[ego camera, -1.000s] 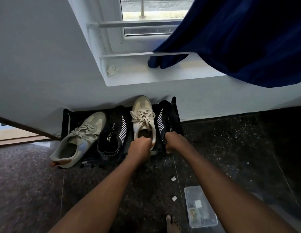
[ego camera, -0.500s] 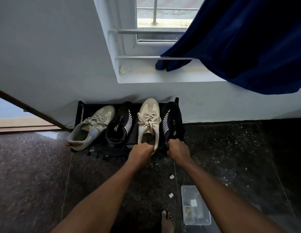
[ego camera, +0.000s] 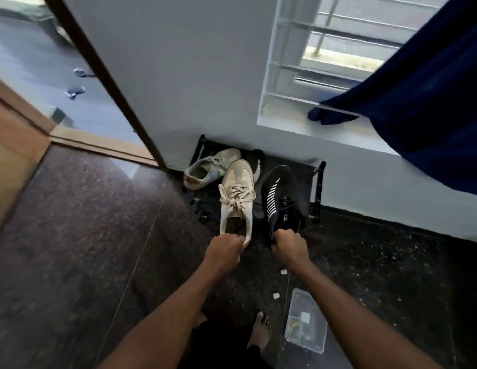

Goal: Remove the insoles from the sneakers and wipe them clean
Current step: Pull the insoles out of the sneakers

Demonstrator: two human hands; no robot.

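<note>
Both gripped sneakers have come up off the black shoe rack (ego camera: 318, 187) toward the person, left hand (ego camera: 226, 250) fingers clenched round the beige sneaker (ego camera: 237, 193) at its heel, right hand (ego camera: 290, 246) fingers round the black sneaker (ego camera: 277, 198) heel, while the second beige sneaker (ego camera: 208, 169) lies on the rack behind.

A single head-worn wide-angle view looks forward and steeply down from standing height, tilted sideways; the floor (ego camera: 72, 235) fills the near part, the wall (ego camera: 192, 62) and window (ego camera: 338, 49) lie far right.
</note>
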